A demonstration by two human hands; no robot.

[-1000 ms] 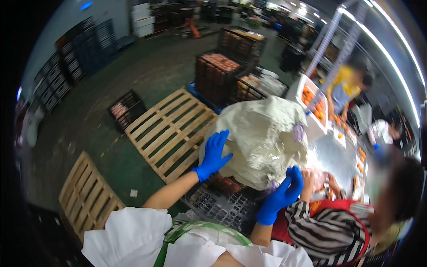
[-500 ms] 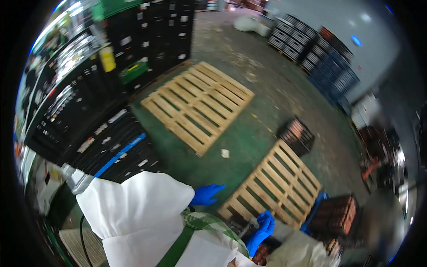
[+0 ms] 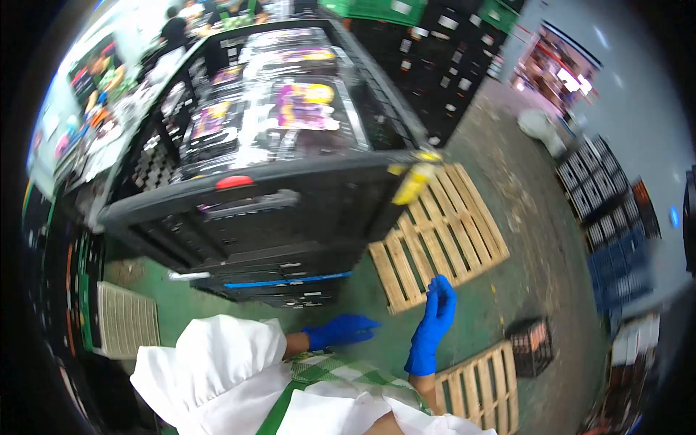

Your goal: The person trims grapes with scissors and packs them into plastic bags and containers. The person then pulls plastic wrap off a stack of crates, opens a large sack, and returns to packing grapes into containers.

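Note:
My left hand (image 3: 341, 331), in a blue glove, hangs low in front of my green checked apron (image 3: 341, 370). Its fingers are stretched out and hold nothing. To the right my right hand (image 3: 433, 319), gloved in blue too, is raised with its fingers pointing up and slightly bent, with nothing visible in it. Ahead of both hands, touched by neither, stands a large black crate (image 3: 297, 210) on top of a stack. Film-wrapped packs (image 3: 308, 109) with purple and yellow labels fill it. A yellow tag (image 3: 414, 183) hangs at its right corner.
Wooden pallets lie on the green floor, one beyond my right hand (image 3: 449, 235) and one beside me (image 3: 482, 388). A small dark crate (image 3: 531, 346) stands by the nearer one. Tall black crate stacks (image 3: 435, 65) rise behind. Several people work at the far left.
My view has swung left, bringing the filled black crate to the front and the pallets to the right. My right hand now appears higher. Both hands stay without anything visible in them.

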